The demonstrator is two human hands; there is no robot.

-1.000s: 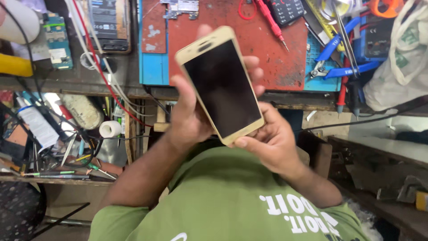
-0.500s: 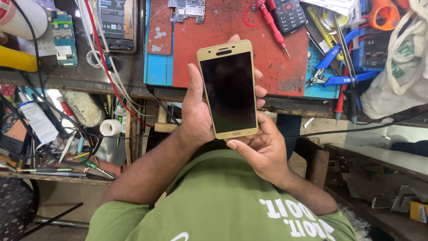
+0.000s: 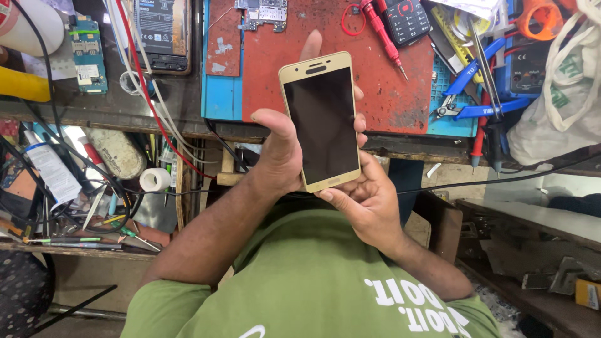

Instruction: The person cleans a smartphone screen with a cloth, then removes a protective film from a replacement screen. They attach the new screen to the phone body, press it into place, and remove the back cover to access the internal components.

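Note:
A gold smartphone [image 3: 322, 122] with a dark, unlit screen is held upright in front of my chest, screen facing me. My left hand [image 3: 282, 156] grips it from behind, with the thumb on its left edge and fingertips showing along the right edge and above the top. My right hand [image 3: 369, 203] is curled under the lower right corner, its thumb touching the bottom edge. My green shirt fills the bottom of the view.
Behind the phone lies a worn red work mat [image 3: 407, 94] on a blue mat [image 3: 219, 94]. On the bench are a red screwdriver [image 3: 382, 31], a keypad phone [image 3: 407, 19], blue-handled pliers [image 3: 476, 87], an opened phone [image 3: 159, 31], a circuit board [image 3: 87, 53] and a white bag [image 3: 563, 94]. A cluttered shelf sits lower left.
The phone has turned from tilted to upright in my hands. My right hand has stayed at its lower end.

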